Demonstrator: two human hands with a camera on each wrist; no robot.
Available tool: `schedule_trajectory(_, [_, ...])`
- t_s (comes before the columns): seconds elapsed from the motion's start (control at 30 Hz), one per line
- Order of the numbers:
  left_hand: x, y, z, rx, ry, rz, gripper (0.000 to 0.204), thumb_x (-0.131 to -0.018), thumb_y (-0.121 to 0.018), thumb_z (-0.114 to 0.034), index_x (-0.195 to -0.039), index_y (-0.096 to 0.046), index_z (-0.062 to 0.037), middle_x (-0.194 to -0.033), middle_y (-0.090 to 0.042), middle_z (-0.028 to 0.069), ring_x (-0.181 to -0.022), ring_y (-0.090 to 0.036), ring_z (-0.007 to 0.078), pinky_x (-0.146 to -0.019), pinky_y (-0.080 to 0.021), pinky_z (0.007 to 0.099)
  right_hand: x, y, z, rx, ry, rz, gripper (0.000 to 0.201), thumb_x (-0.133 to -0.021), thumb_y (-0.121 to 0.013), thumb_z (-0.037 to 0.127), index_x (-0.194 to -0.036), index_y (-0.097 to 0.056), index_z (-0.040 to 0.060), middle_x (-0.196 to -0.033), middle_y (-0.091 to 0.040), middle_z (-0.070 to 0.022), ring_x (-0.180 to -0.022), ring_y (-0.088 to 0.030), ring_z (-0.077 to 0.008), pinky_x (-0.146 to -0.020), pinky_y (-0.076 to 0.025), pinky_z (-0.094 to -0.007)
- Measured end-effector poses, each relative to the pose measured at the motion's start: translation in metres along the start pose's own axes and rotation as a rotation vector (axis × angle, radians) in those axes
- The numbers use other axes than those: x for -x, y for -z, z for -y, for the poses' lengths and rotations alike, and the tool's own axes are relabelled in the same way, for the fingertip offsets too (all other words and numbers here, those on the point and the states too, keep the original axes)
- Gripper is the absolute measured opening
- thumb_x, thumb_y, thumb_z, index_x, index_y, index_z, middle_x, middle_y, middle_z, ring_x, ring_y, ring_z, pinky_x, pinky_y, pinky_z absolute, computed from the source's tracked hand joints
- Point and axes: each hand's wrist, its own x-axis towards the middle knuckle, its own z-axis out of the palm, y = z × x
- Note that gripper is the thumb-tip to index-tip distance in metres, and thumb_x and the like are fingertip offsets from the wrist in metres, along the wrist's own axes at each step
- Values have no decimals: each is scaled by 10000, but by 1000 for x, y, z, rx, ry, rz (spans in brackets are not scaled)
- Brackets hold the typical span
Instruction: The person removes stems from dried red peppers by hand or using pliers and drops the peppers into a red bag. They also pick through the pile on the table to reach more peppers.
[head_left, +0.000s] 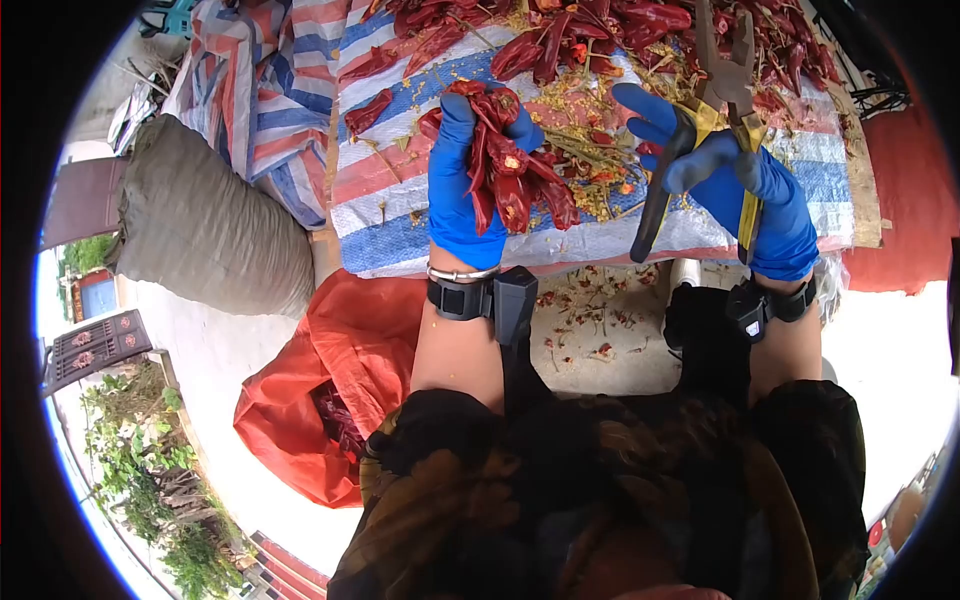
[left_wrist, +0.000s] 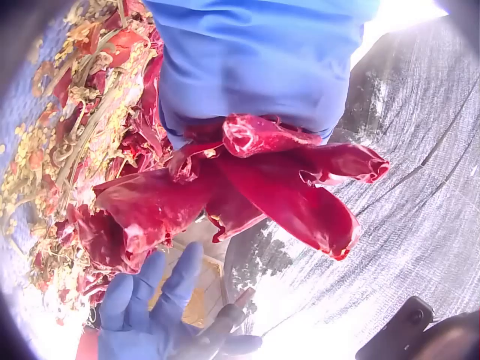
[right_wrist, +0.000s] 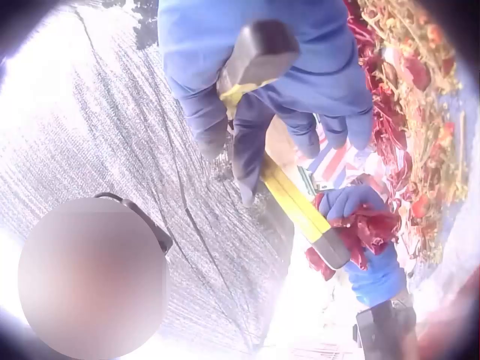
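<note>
My left hand (head_left: 462, 190), in a blue glove, grips a bunch of dried red chili peppers (head_left: 512, 190) above the near edge of a striped sheet. In the left wrist view the peppers (left_wrist: 292, 187) fan out below the glove, their cut-looking ends outward. To the right, my gloved right hand (head_left: 745, 195) holds shears (head_left: 728, 85) with black and yellow handles, the metal blades pointing away from me and parted. A handle (right_wrist: 300, 210) passes between thumb and fingers in the right wrist view, while the other fingers extend loosely. The two hands are apart.
More red chilies (head_left: 560, 40) lie heaped at the far side of the striped sheet (head_left: 375, 245), among yellow seeds and stems (head_left: 600, 185). An open red bag (head_left: 340, 340) holding chilies stands at lower left, beside a stuffed grey sack (head_left: 210, 225). Scraps litter the floor (head_left: 590, 345).
</note>
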Motion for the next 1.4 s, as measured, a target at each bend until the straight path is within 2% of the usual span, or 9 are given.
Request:
schedule_trajectory(0.1, [-1,1,1,9,-5,-25,371,-837,-542,-442,-943,-539,-86,-813,-568,27,-724,-554,148,-644,-463,294,-5,-27,2,-6,-79,-88,409,-782,-589,395,-831,-623,-10,-988,-576,-203,-928,-556,-289,-788,-434,-418])
schedule_trajectory(0.23, [-2,2,-1,-9,-31,-114,356,-827,-565,-426,-945,-537,-91,-814,-588,38,-732,-585,158,-675,-489,305,-3,-31,7,-74,-295,-145,379,-760,-615,349,-796,-627,-28,-911,-601,-181,-869,-563,-261,-758,-441,-388])
schedule_trajectory(0.3, [-1,-4,-2,-37,-34,-165,355,-826,-569,-423,-949,-535,-92,-816,-590,38,-730,-587,159,-677,-493,308,-9,-35,14,176,-513,-135,335,-767,-611,294,-786,-634,-40,-825,-614,-172,-879,-565,-263,-785,-433,-370])
schedule_trajectory(0.33, [-1,-6,-3,-61,-37,-212,354,-825,-572,-421,-952,-533,-92,-817,-592,39,-727,-588,159,-679,-496,311,-10,-28,9,134,-509,7,286,-827,-573,243,-882,-629,-32,-918,-627,-131,-957,-562,-242,-891,-399,-344])
schedule_trajectory(0.47, [-2,-4,-4,-31,-60,-183,339,-821,-591,-394,-962,-529,-92,-819,-594,40,-717,-592,158,-651,-499,297,-12,-28,0,183,-468,168,307,-856,-544,257,-905,-627,-34,-925,-628,-127,-948,-563,-224,-877,-404,-325])
schedule_trajectory(0.73, [-4,-3,-6,-295,-87,-161,345,-820,-597,-385,-941,-542,-66,-816,-601,58,-664,-570,135,-560,-467,234,-13,-30,3,118,-579,115,309,-839,-532,230,-882,-637,-57,-883,-636,-173,-923,-580,-294,-854,-429,-352])
schedule_trajectory(1.07, [-4,-4,-5,-352,-106,-201,351,-804,-627,-359,-968,-546,-59,-833,-613,71,-736,-604,166,-618,-499,261,-10,-28,4,90,-579,110,285,-833,-544,215,-860,-638,-52,-858,-644,-164,-956,-572,-294,-865,-426,-370])
schedule_trajectory(1.23, [-6,-5,-5,-351,-139,-97,246,-795,-658,-178,-968,-557,-35,-801,-597,32,-672,-575,119,-623,-490,254,-8,-33,9,86,-627,66,277,-834,-538,199,-860,-628,-62,-859,-640,-174,-917,-594,-288,-832,-453,-363])
schedule_trajectory(1.4, [-6,-6,-3,-445,-156,-129,295,-760,-695,-137,-988,-542,-26,-819,-598,26,-703,-569,101,-663,-482,241,-9,-32,15,122,-726,-18,263,-837,-522,170,-856,-612,-77,-867,-631,-198,-820,-627,-272,-743,-498,-337])
